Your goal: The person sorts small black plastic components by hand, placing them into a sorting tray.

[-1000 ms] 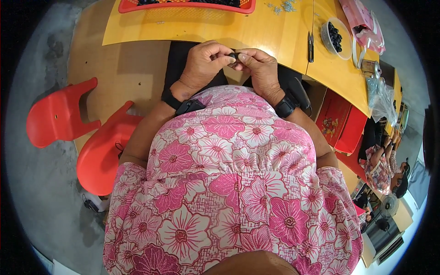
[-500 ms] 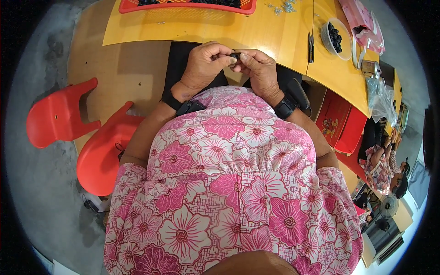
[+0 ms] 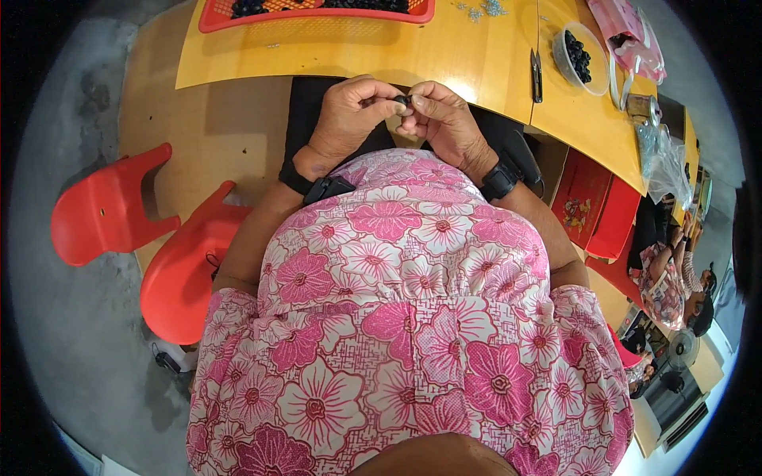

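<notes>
Between the fingertips of both hands is a small black part (image 3: 403, 101), too small to name more closely. My left hand (image 3: 357, 111) pinches it from the left, thumb against forefinger. From the other side my right hand (image 3: 446, 117) grips it with thumb and forefinger, its other fingers curled beneath. Both hands are held just off the near edge of the yellow table (image 3: 476, 63), above my lap. Part of the small piece is covered by the fingertips.
A red basket (image 3: 317, 17) of black parts stands on the table ahead, with small silvery pieces (image 3: 486, 9) beside it. To the right are a black-handled cutter (image 3: 536, 78), a clear bowl (image 3: 565, 57) of black parts and a plastic bag (image 3: 665, 163). Red chairs (image 3: 103, 210) stand left.
Both hands still pinch the small black part, and my right fingers have shifted slightly around it. The whole view has moved a little, so the basket and table appear slightly displaced.
</notes>
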The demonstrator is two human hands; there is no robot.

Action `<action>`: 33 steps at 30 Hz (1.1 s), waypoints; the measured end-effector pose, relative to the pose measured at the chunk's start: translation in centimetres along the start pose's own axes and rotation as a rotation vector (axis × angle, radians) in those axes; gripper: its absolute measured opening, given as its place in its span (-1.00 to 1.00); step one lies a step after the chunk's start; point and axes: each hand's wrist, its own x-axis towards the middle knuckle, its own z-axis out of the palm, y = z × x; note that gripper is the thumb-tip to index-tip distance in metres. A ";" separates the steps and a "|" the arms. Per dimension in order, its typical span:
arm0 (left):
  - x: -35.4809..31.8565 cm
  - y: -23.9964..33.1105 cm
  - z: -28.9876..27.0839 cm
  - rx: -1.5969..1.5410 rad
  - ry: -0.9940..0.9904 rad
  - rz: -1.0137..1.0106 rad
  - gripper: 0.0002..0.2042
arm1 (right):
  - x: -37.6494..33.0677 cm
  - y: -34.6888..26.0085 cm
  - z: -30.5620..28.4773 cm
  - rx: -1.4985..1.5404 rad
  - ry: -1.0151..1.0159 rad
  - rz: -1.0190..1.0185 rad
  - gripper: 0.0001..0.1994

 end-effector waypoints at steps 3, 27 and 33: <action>-0.1 -0.2 -0.1 -0.027 -0.015 -0.011 -0.89 | -0.1 0.0 0.2 -0.007 0.022 -0.002 -0.87; 0.0 -0.6 0.1 -0.061 0.000 -0.021 -0.87 | 0.1 0.0 0.2 -0.013 0.000 0.019 -0.85; 0.0 0.1 -0.1 0.072 0.007 0.033 -0.87 | -0.2 -0.5 0.1 -0.033 -0.048 0.160 -0.73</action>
